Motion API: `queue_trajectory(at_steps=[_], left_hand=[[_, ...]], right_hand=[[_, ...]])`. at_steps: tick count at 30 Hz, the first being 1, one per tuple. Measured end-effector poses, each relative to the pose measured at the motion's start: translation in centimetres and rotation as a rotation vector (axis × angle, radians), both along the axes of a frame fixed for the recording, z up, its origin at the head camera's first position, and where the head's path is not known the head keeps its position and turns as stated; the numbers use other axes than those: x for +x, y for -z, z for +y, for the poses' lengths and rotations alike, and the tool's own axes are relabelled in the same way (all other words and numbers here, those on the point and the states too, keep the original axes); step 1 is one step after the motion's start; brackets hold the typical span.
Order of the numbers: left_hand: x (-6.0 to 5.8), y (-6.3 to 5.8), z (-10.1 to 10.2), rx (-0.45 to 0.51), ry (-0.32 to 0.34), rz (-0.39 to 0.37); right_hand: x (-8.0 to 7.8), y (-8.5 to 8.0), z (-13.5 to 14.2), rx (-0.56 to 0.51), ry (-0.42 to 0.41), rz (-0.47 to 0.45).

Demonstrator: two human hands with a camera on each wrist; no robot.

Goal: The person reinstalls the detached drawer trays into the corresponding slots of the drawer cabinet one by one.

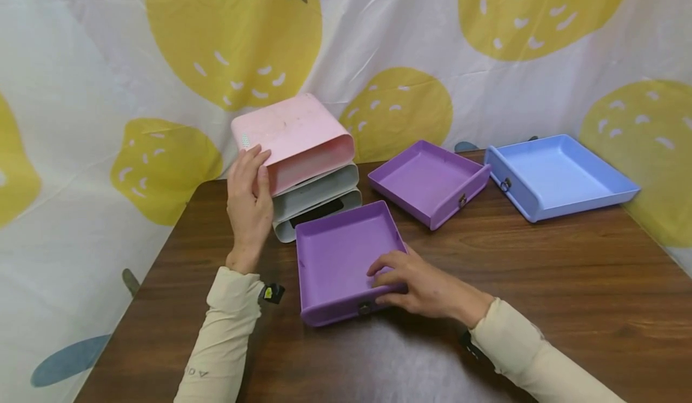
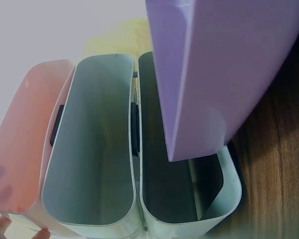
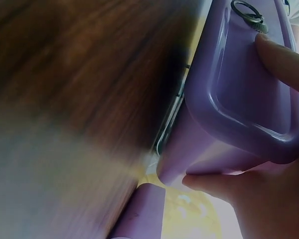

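Note:
A stack of open-fronted drawer casings stands at the table's left back: a pink casing [image 1: 294, 128] above a middle grey-green casing [image 2: 89, 144] and a bottom grey-green casing [image 2: 224, 194]. My left hand [image 1: 248, 205] rests along the pink casing's left side, fingertips at its top edge. My right hand [image 1: 424, 281] grips a purple drawer [image 1: 340, 253] by its right front corner, thumb on the front face near the ring pull [image 3: 249, 17], other fingers over the side wall. In the left wrist view, the drawer's back corner is in front of the bottom casing's opening.
A second purple drawer [image 1: 424, 178] lies behind my right hand. Right of it sits a blue drawer [image 1: 567, 175], its front turned left. All are on a dark wooden table [image 1: 567, 289]. A lemon-patterned cloth [image 1: 389, 24] hangs behind.

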State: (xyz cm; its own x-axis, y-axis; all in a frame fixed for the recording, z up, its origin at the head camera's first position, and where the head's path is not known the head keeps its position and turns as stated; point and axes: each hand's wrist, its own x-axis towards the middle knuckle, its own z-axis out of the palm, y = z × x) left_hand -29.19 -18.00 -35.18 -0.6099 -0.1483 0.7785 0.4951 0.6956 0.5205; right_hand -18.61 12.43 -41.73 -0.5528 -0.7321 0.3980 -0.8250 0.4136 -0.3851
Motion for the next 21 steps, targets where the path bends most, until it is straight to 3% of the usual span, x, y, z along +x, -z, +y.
queue_trajectory(at_steps=[7,21], left_hand=[[0.09,0.02,0.1,-0.011,-0.006,0.0],[-0.03,-0.02,0.07,-0.004,0.009,0.019]], right_hand=[[-0.11,-0.21,0.08,0.028,0.018,-0.082],[-0.9,-0.1,-0.44,0.063,0.01,-0.064]])
